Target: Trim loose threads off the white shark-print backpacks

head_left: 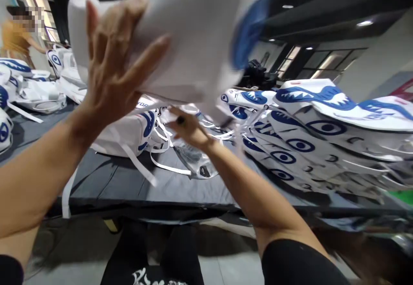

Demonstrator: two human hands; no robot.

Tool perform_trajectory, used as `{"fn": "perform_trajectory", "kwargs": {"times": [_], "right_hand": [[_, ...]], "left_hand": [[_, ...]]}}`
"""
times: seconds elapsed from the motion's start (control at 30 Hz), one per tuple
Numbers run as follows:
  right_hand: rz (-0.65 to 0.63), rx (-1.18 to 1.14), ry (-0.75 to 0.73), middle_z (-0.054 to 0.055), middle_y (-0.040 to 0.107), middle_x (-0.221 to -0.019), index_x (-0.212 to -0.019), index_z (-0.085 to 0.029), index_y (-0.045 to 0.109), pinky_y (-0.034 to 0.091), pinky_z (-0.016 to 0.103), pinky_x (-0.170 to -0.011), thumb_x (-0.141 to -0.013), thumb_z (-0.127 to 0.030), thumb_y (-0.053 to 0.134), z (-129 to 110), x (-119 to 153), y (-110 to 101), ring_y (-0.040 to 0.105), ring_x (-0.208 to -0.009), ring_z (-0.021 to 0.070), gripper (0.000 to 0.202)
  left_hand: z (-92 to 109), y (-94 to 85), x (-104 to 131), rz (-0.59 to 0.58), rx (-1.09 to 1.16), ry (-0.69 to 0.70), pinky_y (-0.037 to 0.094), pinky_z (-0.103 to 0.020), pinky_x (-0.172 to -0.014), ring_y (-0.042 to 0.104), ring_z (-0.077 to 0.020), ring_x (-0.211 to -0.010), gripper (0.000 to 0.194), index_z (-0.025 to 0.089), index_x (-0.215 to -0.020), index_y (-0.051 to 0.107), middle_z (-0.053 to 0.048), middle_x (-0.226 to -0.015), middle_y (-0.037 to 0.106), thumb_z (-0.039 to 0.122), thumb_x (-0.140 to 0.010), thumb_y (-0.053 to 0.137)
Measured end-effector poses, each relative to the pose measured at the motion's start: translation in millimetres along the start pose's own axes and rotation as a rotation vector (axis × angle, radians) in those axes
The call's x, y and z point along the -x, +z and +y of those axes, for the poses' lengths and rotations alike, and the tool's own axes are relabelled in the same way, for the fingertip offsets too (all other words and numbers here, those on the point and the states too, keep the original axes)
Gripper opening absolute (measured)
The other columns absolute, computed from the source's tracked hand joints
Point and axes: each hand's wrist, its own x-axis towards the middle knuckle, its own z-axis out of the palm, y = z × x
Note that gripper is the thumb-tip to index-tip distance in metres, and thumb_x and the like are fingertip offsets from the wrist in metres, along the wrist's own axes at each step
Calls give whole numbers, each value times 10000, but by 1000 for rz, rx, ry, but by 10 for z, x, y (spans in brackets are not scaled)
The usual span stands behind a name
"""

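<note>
A large white bag (pixel 190 39) with a blue patch fills the upper middle, raised above the table and blurred by motion. My left hand (pixel 112 57) lies against its near side, fingers and thumb spread. Below the bag's lower edge is my right hand (pixel 189 128), smeared by motion, a small dark spot on it. Whether its fingers grip anything cannot be made out. Under my hands, another white bag (pixel 125 134) with blue print lies on the dark-covered table (pixel 106 181), its straps trailing. Beside it is a clear plastic wrapper (pixel 198 160) with a black label.
To the right rises a stack of white bags (pixel 309 134) printed with blue eyes and teeth. More such bags (pixel 35 91) lie at the left. Behind them stands a person in an orange top (pixel 16 37). A white strap (pixel 66 194) hangs over the table's front edge.
</note>
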Motion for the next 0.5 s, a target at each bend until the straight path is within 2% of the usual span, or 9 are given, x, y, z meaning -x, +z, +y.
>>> {"fn": "perform_trajectory", "kwargs": {"times": [0.07, 0.1, 0.13, 0.17, 0.23, 0.3, 0.37, 0.43, 0.5], "right_hand": [[-170, -24, -111, 85, 751, -1078, -1348, -197, 623, 548, 270, -788, -937, -192, 550, -42, 107, 350, 705, -911, 181, 417], [-275, -35, -152, 85, 760, -1077, -1347, -211, 630, 541, 273, -795, -919, -176, 562, -4, 232, 571, 714, -928, 194, 435], [-374, -43, -172, 84, 766, -1078, -1341, -224, 640, 534, 280, -807, -898, -165, 580, 79, 392, 793, 721, -948, 210, 451], [-433, -67, -140, 92, 768, -1089, -1351, -223, 635, 531, 286, -807, -900, -164, 570, 202, 576, 996, 728, -961, 225, 460], [-437, -186, 87, 93, 770, -1110, -1352, -208, 639, 525, 269, -832, -905, -187, 590, 513, 970, 1288, 733, -991, 219, 451], [-341, -222, 366, 103, 768, -1112, -1323, -184, 660, 524, 295, -873, -909, -190, 594, 819, 1333, 1400, 729, -1009, 231, 419], [-257, -208, 555, 106, 764, -1106, -1303, -186, 672, 520, 334, -910, -928, -193, 566, 1043, 1609, 1387, 720, -1032, 246, 390], [-230, -211, 631, 96, 760, -1110, -1309, -206, 669, 518, 345, -929, -951, -201, 529, 1173, 1768, 1342, 711, -1052, 240, 385], [-227, -222, 652, 91, 755, -1133, -1312, -209, 665, 513, 340, -944, -958, -199, 512, 1231, 1820, 1332, 704, -1072, 232, 386]], "left_hand": [[-443, 331, 275, -22, 77, -7, -49, -719, -1201, 231, -342, -1538, 532, 119, -1372, 557, -64, -1632, 304, 325, -901, 695], [-634, 513, 468, -76, 126, -63, -69, -722, -1204, 226, -336, -1534, 516, 142, -1369, 562, -57, -1613, 332, 308, -900, 698], [-792, 694, 679, -116, 181, -129, -69, -723, -1206, 265, -323, -1513, 421, 171, -1329, 600, -44, -1565, 393, 324, -940, 649], [-915, 864, 893, -174, 225, -190, -35, -720, -1214, 309, -303, -1488, 351, 201, -1298, 628, -31, -1509, 448, 371, -998, 559], [-1062, 1132, 1273, -275, 284, -240, 22, -700, -1210, 381, -268, -1439, 437, 212, -1243, 666, -11, -1418, 505, 479, -1064, 369], [-1122, 1280, 1532, -342, 277, -222, 7, -655, -1197, 368, -261, -1448, 544, 242, -1264, 660, 35, -1453, 466, 537, -1070, 246], [-1154, 1333, 1666, -363, 224, -170, -36, -595, -1178, 263, -289, -1501, 501, 338, -1360, 585, 119, -1578, 321, 523, -1070, 220], [-1190, 1348, 1706, -365, 163, -99, -54, -556, -1157, 162, -315, -1527, 423, 450, -1446, 449, 204, -1653, 133, 470, -1078, 242], [-1254, 1367, 1665, -371, 98, -58, -49, -555, -1142, 130, -326, -1530, 431, 486, -1499, 330, 210, -1676, 25, 414, -1077, 278]]}}
